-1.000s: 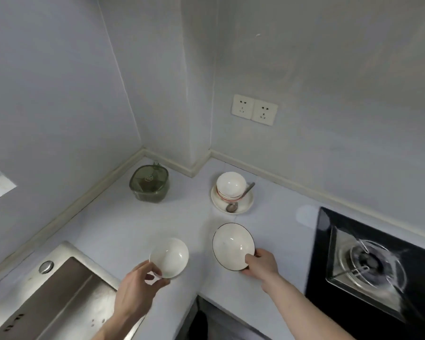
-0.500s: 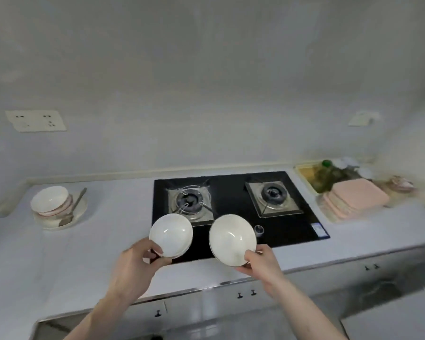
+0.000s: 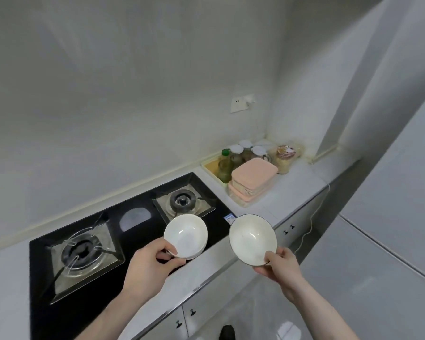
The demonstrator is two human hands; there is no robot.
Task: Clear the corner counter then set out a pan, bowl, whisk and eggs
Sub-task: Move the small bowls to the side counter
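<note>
My left hand point(image 3: 149, 262): pinches white bowl point(image 3: 185, 236) by near rim, held over hob point(image 3: 113, 241). My right hand point(image 3: 279, 265): grips dark-rimmed bowl point(image 3: 252, 235) by near edge, held over counter point(image 3: 292, 192) front, right of hob. Far right: pink boxes point(image 3: 252, 179), jars point(image 3: 245, 153)

Soft even daylight, faint shadows, glare on the hob point(image 3: 123, 241), wide-angle bending at edges, slight softness
</note>
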